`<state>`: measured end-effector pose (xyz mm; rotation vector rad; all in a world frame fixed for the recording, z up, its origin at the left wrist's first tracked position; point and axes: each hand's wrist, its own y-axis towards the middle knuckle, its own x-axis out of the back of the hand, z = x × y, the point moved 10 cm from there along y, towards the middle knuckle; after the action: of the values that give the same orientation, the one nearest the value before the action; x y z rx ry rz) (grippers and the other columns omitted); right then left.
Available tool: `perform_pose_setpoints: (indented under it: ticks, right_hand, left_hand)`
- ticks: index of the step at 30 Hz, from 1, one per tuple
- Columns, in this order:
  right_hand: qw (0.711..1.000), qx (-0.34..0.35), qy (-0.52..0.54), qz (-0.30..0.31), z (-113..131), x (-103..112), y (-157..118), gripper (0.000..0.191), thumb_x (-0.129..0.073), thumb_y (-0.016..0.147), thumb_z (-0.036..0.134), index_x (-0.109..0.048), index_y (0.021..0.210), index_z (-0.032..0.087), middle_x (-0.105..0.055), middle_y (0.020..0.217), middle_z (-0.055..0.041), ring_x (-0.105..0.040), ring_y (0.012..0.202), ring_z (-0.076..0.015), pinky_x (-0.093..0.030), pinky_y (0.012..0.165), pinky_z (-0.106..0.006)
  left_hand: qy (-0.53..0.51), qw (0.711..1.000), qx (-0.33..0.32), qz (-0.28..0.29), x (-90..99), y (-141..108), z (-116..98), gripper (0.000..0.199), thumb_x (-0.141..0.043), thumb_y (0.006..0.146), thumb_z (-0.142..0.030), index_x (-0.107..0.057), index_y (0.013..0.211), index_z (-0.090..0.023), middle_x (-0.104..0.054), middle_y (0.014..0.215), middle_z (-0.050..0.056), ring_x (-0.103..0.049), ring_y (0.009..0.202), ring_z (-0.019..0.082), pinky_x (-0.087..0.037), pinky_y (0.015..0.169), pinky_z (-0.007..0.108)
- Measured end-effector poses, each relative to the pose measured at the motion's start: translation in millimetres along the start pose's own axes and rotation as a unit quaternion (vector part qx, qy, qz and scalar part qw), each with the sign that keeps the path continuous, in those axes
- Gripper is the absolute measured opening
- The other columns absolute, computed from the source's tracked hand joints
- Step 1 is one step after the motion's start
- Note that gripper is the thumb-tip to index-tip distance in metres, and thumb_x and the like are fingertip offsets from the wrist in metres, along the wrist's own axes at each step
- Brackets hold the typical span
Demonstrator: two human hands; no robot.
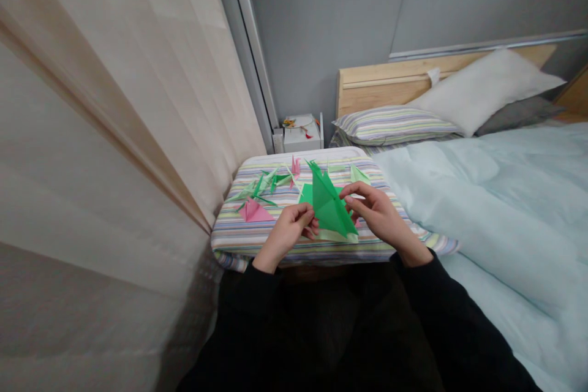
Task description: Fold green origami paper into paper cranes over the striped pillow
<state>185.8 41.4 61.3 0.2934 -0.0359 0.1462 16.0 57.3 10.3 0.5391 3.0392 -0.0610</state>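
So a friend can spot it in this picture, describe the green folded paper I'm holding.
Beside the pale blue duvet on the bed sits a striped cushion. Over it, the left hand and right hand grip a pointed green origami paper. Unlike the small green fold and pink fold lying on the cushion, it is held up in both hands.

Folded paper cranes lie on a pillow, with a curtain to its left, a bed to its right, and a small box behind it.
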Motion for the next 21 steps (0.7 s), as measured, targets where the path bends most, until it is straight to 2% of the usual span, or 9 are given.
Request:
perform_pose_setpoints:
  ticks: [3,8,10,12,14,15,18,21]
  right_hand:
    - [1.0,0.013,-0.002,-0.012,5.3,0.1,-0.7,0.02,-0.07,0.087,0.038,-0.061,0.095,0.023,-0.065,0.095,-0.0002,-0.057,0.058,-0.01,-0.049,0.047,-0.024]
    - [0.995,0.039,-0.089,0.022,5.7,-11.0,-0.9,0.005,-0.064,0.083,0.023,-0.067,0.087,0.021,-0.062,0.07,0.0023,-0.051,0.053,-0.0114,-0.04,0.047,-0.024]
    - [0.988,0.06,-0.139,0.017,6.7,-12.3,-1.2,0.015,-0.06,0.08,0.016,-0.071,0.09,0.021,-0.066,0.069,0.0013,-0.054,0.055,-0.0135,-0.041,0.051,-0.026]
    - [0.973,0.09,-0.214,-0.002,10.6,-12.1,-2.2,0.021,-0.059,0.08,0.014,-0.073,0.093,0.021,-0.071,0.075,-0.0019,-0.061,0.062,-0.0174,-0.046,0.059,-0.03]
    - [0.948,0.127,-0.29,-0.018,16.2,-14.0,-4.0,0.02,-0.06,0.082,0.014,-0.074,0.095,0.02,-0.075,0.083,-0.006,-0.066,0.071,-0.0217,-0.05,0.067,-0.034]
    - [0.938,0.143,-0.315,-0.024,18.3,-15.4,-5.1,0.02,-0.06,0.084,0.015,-0.075,0.097,0.02,-0.076,0.087,-0.008,-0.067,0.075,-0.0235,-0.051,0.07,-0.036]
    - [0.929,0.169,-0.327,-0.04,20.3,-16.8,-7.2,0.027,-0.061,0.086,0.016,-0.074,0.11,0.018,-0.076,0.098,-0.0115,-0.069,0.084,-0.0257,-0.053,0.072,-0.037]
    - [0.942,0.149,-0.296,-0.061,16.9,-11.2,-7.1,0.036,-0.065,0.085,0.017,-0.071,0.12,0.017,-0.075,0.094,-0.01,-0.067,0.08,-0.0237,-0.055,0.07,-0.036]
  left_hand:
    - [0.007,1.0,0.0,0.0,0.4,1.4,0.9,0.044,-0.08,0.073,-0.055,-0.058,0.068,-0.018,-0.064,0.064,0.001,-0.063,0.052,0.013,-0.052,0.047,0.023]
    - [0.019,1.0,-0.006,0.0,-1.9,1.1,-1.3,0.047,-0.079,0.074,-0.059,-0.061,0.069,-0.017,-0.065,0.067,0.003,-0.064,0.058,0.016,-0.053,0.049,0.024]
    - [0.002,1.0,-0.017,-0.015,-1.5,-1.0,-5.2,0.049,-0.076,0.076,-0.064,-0.068,0.084,-0.016,-0.071,0.083,0.008,-0.069,0.074,0.02,-0.057,0.055,0.026]
    - [-0.038,0.998,-0.024,-0.035,-1.1,-4.1,-9.5,0.058,-0.078,0.074,-0.063,-0.07,0.11,-0.018,-0.072,0.112,0.014,-0.071,0.095,0.025,-0.06,0.065,0.029]
    - [-0.069,0.996,-0.024,-0.051,-2.3,-7.1,-13.3,0.073,-0.086,0.069,-0.053,-0.062,0.131,-0.022,-0.066,0.131,0.016,-0.07,0.106,0.028,-0.06,0.072,0.031]
    - [-0.07,0.996,-0.022,-0.053,-4.3,-8.2,-15.2,0.079,-0.089,0.066,-0.045,-0.059,0.136,-0.023,-0.065,0.132,0.016,-0.069,0.106,0.028,-0.059,0.075,0.031]
    - [-0.05,0.998,-0.02,-0.039,-12.4,-8.9,-19.9,0.08,-0.085,0.065,-0.023,-0.053,0.138,-0.02,-0.072,0.113,0.01,-0.07,0.092,0.021,-0.056,0.075,0.027]
    - [-0.074,0.996,-0.017,-0.041,-11.9,-7.5,-17.4,0.071,-0.072,0.067,-0.017,-0.055,0.136,-0.02,-0.073,0.09,0.0,-0.066,0.075,0.015,-0.053,0.069,0.024]
